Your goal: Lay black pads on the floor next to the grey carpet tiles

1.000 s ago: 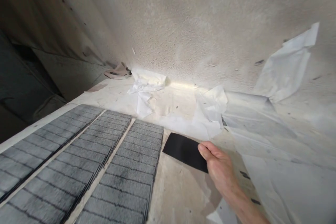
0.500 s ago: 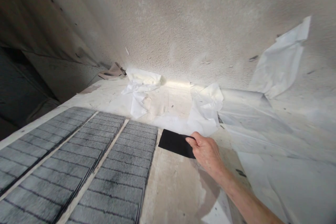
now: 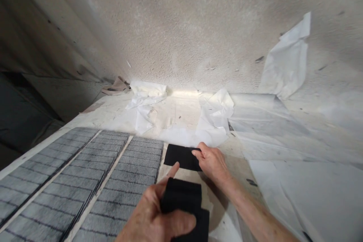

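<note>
A rough plaster wall (image 3: 181,26) is rising ahead, and crumpled white paper sheeting (image 3: 283,136) is spreading along its foot and across the floor. Three rows of grey ribbed panels (image 3: 113,181) are lying side by side on the left of the floor. The right hand (image 3: 211,162) is resting on the end of a flat black strip (image 3: 181,157), its fingers lying over the strip just beside the panels. The left hand (image 3: 150,215) is grasping a folded black strip (image 3: 181,196) above the panels, its index finger pointing up.
</note>
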`<state>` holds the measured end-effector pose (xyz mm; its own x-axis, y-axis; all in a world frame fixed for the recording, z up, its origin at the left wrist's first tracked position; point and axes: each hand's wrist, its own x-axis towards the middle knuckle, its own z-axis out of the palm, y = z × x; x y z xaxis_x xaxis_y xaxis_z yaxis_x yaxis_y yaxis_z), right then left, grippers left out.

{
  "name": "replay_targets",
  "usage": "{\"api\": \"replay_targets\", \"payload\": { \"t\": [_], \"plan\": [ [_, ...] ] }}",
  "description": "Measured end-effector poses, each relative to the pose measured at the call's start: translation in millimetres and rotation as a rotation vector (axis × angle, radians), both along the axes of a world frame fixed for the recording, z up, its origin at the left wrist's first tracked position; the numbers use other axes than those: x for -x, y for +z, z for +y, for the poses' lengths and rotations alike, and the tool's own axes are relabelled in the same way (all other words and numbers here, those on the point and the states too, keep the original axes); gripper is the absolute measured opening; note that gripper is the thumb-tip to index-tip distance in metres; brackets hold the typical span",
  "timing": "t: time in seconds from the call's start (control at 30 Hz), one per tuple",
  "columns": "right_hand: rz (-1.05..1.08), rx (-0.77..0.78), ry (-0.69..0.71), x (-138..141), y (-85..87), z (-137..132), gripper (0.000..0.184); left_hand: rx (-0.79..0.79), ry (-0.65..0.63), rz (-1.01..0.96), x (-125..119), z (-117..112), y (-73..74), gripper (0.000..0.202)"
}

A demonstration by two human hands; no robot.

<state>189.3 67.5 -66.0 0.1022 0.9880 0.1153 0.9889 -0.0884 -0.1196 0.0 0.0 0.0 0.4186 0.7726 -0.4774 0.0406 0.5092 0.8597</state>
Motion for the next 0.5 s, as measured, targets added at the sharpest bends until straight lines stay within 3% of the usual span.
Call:
{"api": "replay_targets", "payload": {
  "t": [0.1, 0.27, 0.5],
  "plan": [
    [0.019, -0.022, 0.001, -1.4, -1.6, -0.9, 0.016, 0.006, -0.071, -0.096, -17.6, 19.0, -12.0, 0.042],
    [0.053, -0.050, 0.006, -1.7, -5.4, -2.7, 0.016, -0.027, -0.063, -0.118, -25.0, 27.6, -33.7, 0.063],
    [0.095, -0.048, 0.028, -3.2, -6.6, -3.1, 0.018, -0.008, -0.031, -0.086, -27.0, 32.2, -39.7, 0.063]
  ]
}}
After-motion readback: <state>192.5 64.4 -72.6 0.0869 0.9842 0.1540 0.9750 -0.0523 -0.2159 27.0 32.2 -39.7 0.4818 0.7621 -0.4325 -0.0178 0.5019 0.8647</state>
